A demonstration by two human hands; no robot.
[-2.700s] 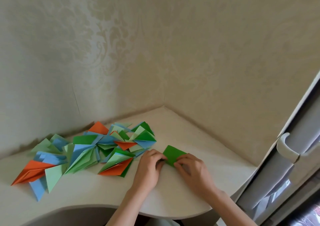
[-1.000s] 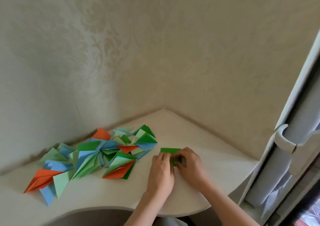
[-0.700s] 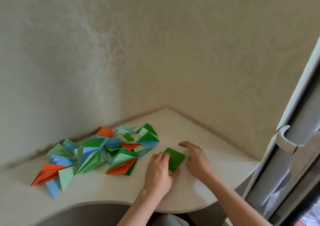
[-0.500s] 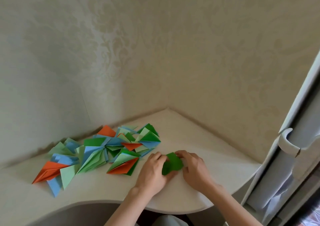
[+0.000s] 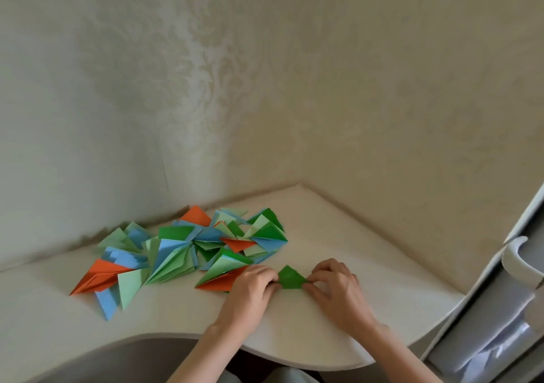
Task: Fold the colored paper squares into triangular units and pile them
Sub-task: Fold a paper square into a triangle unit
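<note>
We are looking down at a pale corner table [image 5: 323,221] set against patterned cream walls. Near the table's front edge, a small dark green paper [image 5: 290,278], partly folded into a rough triangle, is lying on the surface between our two hands. Our left hand [image 5: 253,288] is sitting just left of the green paper, its fingers curled, with the fingertips pinching the paper's left edge. Our right hand [image 5: 335,288] is sitting just right of the green paper, fingers bent, with thumb and forefinger pinching its right corner. Both hands are pressing low against the table, wrists pointing back toward us.

Left of the green paper and reaching toward the table's back wall, a loose pile of folded units [image 5: 182,253] is spreading out in orange, light green, dark green and blue. Its nearest orange piece is lying just beside our left hand. Right of the table, a white door with a curved handle [image 5: 518,262] is standing at the frame's edge.
</note>
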